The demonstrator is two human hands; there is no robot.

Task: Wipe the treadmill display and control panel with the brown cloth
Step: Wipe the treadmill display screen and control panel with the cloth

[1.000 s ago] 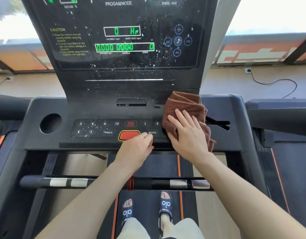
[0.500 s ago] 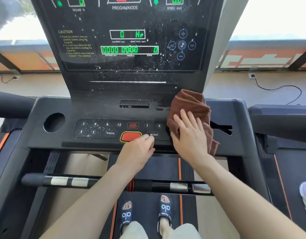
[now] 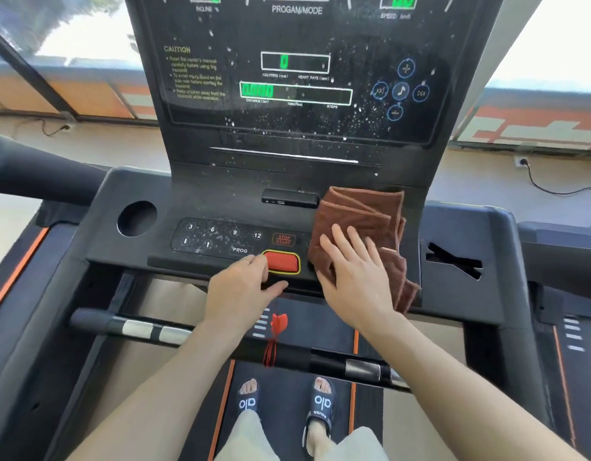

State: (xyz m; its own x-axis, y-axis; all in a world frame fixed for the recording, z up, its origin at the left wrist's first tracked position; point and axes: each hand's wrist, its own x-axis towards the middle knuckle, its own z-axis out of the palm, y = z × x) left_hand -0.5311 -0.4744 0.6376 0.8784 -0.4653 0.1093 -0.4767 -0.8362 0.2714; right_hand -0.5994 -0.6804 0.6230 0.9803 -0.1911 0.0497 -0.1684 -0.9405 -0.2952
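Observation:
The folded brown cloth (image 3: 364,214) lies on the right part of the black control panel (image 3: 220,239), covering its right-hand buttons. My right hand (image 3: 355,274) presses flat on the cloth's lower half, fingers spread. My left hand (image 3: 239,292) curls over the panel's front edge just left of the red button (image 3: 282,261), holding nothing else. The upright display (image 3: 297,78) rises behind, speckled with white droplets, most of them at its lower right. Droplets also dot the number keys on the left of the panel.
A round cup hole (image 3: 136,218) sits at the console's left, a star-shaped slot (image 3: 453,261) at its right. A red safety cord (image 3: 275,331) hangs over the front handlebar (image 3: 147,329). My feet in dark slides (image 3: 284,404) stand on the belt. Another treadmill (image 3: 567,294) stands to the right.
My right hand has slid the cloth leftward, now covering the MODE key and right number keys. My left hand has shifted from right of the red button to its left.

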